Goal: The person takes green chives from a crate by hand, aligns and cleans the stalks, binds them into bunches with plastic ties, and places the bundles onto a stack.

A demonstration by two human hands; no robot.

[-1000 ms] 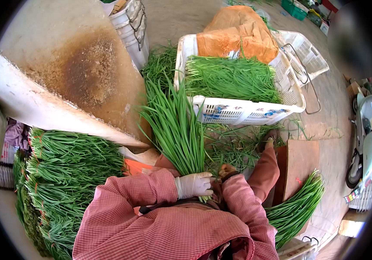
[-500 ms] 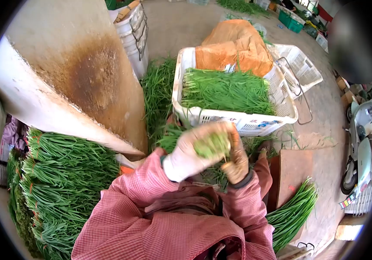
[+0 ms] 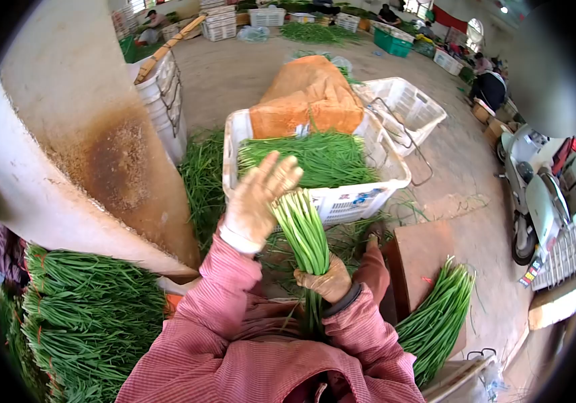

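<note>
My right hand point(image 3: 331, 279), in a stained glove, is wrapped round a bunch of garlic chives point(image 3: 300, 232). The pale cut stem ends point up and away from me, while the green leaves hang down toward my lap. To the left of the stem tops, my left hand point(image 3: 256, 203) is raised with its gloved fingers stretched out and nothing in it. Whether its edge touches the stems I cannot tell. Beyond both hands stands a white plastic crate point(image 3: 395, 176) with more chives point(image 3: 321, 160) lying in it and an orange sack point(image 3: 315, 94) at its back.
Tied chive bundles point(image 3: 93, 316) are piled at the left beside a stained pillar point(image 3: 123, 154). Another bunch point(image 3: 439, 322) leans by a brown board point(image 3: 422, 252) at the right. A second white crate point(image 3: 412, 101), stacked buckets point(image 3: 164, 94) and a scooter point(image 3: 536, 195) stand farther off.
The view has tilted up, showing more of the room and people at the back. My left hand has come off the chives and opened; my right hand now holds them upright.
</note>
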